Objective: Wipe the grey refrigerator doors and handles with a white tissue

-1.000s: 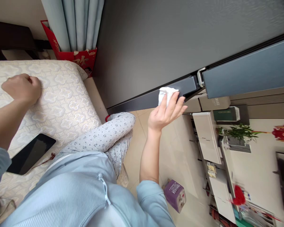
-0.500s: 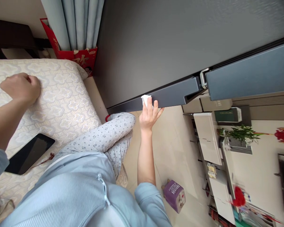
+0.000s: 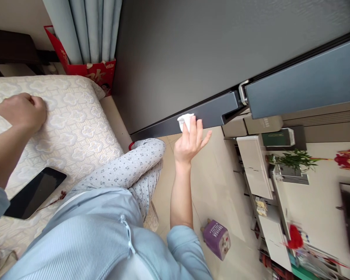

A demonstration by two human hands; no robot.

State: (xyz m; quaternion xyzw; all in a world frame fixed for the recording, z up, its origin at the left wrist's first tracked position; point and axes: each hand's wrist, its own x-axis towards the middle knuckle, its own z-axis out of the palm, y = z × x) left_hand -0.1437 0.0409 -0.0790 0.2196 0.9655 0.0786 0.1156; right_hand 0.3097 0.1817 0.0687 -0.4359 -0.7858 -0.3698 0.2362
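Observation:
My right hand (image 3: 189,142) holds a crumpled white tissue (image 3: 186,120) under its fingertips, flat against the narrow dark edge (image 3: 211,108) of a large grey appliance, perhaps a refrigerator. Its little finger sticks out to the side. My left hand (image 3: 22,112) is closed in a fist and rests on the quilted cream cover (image 3: 76,112) beside me, with nothing seen in it. A dark-screened tablet (image 3: 36,192) lies on that cover near my left forearm.
Over the edge rises the broad grey panel (image 3: 186,54), with a metal hinge (image 3: 243,92) and a bluish door (image 3: 303,79) at right. A red box (image 3: 89,70) stands below the curtain (image 3: 90,31). On the tiled floor sits a purple box-shaped object (image 3: 216,239). White cabinets (image 3: 252,151) stand farther right.
My right hand and the tissue have shifted a little right along the edge, and the fingers are spread more. The view has moved slightly. My left fist stays on the cover.

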